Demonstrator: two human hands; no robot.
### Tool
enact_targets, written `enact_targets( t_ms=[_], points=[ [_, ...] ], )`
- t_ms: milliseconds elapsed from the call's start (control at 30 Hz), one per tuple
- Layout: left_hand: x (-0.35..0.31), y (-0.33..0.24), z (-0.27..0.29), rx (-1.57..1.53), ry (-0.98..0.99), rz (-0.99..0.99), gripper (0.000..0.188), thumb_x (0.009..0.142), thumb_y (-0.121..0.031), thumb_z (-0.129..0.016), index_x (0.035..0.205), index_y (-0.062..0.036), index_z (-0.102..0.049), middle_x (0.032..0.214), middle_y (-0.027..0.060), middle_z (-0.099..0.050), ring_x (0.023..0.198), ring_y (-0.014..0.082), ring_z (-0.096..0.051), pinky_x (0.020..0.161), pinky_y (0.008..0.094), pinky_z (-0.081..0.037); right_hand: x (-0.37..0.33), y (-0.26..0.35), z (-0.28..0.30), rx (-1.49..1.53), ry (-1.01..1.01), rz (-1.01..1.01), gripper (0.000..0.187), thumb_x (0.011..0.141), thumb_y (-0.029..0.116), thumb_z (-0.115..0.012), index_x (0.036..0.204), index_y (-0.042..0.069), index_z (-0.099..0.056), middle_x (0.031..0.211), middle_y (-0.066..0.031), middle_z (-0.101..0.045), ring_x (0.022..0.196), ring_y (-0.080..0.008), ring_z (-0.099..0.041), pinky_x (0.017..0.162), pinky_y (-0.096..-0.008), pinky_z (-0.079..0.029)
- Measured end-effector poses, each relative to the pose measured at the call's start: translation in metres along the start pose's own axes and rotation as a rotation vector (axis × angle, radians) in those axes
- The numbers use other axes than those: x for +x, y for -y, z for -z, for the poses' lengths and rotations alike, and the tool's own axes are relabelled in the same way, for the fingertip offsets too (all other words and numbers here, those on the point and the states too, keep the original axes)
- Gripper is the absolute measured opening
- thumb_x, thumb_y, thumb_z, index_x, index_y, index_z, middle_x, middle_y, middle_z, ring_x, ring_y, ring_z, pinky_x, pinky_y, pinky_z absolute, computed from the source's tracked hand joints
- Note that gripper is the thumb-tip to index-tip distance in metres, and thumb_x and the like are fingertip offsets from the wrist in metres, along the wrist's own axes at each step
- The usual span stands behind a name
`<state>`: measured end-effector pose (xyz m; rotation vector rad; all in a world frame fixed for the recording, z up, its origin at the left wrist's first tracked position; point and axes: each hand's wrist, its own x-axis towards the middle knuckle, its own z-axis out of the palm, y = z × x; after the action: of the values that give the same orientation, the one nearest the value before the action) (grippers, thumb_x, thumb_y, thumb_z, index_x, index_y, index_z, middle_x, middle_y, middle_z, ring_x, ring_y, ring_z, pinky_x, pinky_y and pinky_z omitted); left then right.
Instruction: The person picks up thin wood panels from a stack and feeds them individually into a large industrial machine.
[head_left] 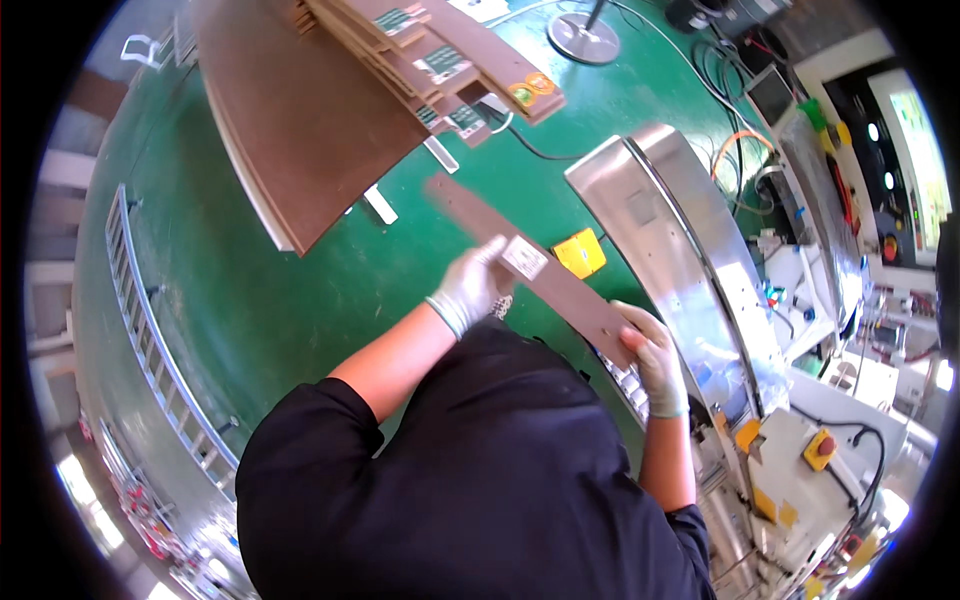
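Green floor [330, 240] spreads around the person, with a brown worktop [310, 110] ahead and to the left of the hands and a long steel housing [670, 230] just beyond the right one. Both gloved hands are closed on one long, flat brown strip [575, 297], held in the air before the body and slanting from far left to near right. The left hand [470, 285] grips its edge near the middle, beside a white label [524, 258]; the right hand [655, 360] has the near end, thumb on top. Such a spread grip probably keeps so long a piece steady — one hand bearing the middle, the other governing the end. Brown pieces with green labels [440, 65] lie stacked along the worktop's right side, perhaps so that they are within easy reach.

Beyond the left hand the strip's far end is blurred, and whether it is a solid board or a folded carton cannot be told. Its underside is hidden, as are most of the fingers beneath it. Past the strip's middle, a yellow object [579, 254] is partly covered by it. Ahead of the hands, the upper rim cuts off the worktop and stack — their full extent does not show.
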<state>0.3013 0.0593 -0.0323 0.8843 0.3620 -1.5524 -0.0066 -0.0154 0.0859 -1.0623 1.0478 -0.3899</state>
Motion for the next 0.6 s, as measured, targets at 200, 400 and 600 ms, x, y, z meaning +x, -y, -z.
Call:
enact_targets(
  t_ms=[200, 400, 600],
  points=[
    [0.047, -0.019, -0.063, 0.128, -0.059, -0.071, 0.058, 0.101, -0.048, -0.069, 0.140, -0.0065, -0.057, 0.137, 0.0097, -0.062, 0.129, 0.0252, -0.058, 0.108, 0.0424, -0.048, -0.125, -0.060, 0.071, 0.134, -0.321, -0.110, 0.057, 0.084, 0.022, -0.079, 0.134, -0.004, -0.067, 0.124, -0.0095, -0.073, 0.117, -0.0195, -0.066, 0.107, -0.0337, -0.048],
    [0.054, 0.093, -0.173, 0.538, 0.355, 0.259, 0.061, 0.107, -0.059, -0.052, 0.145, -0.0113, -0.053, 0.135, 0.0049, -0.063, 0.119, 0.0193, -0.064, 0.099, 0.0366, -0.052, -0.228, -0.143, 0.039, 0.218, -0.631, -0.209, 0.049, 0.091, 0.044, -0.078, 0.112, 0.000, -0.074, 0.095, -0.0012, -0.072, 0.085, -0.0111, -0.064, 0.076, -0.0271, -0.051],
    [0.055, 0.244, -0.174, 1.436, 1.103, 0.358, 0.045, 0.107, -0.033, -0.064, 0.132, 0.0047, -0.061, 0.127, 0.0138, -0.070, 0.116, 0.0189, -0.065, 0.103, 0.0357, -0.052, -0.264, -0.228, -0.053, 0.259, -0.997, -0.351, 0.055, 0.098, 0.056, -0.069, 0.092, 0.001, -0.071, 0.077, 0.0009, -0.060, 0.071, -0.0095, -0.053, 0.063, -0.0279, -0.043]
  ],
)
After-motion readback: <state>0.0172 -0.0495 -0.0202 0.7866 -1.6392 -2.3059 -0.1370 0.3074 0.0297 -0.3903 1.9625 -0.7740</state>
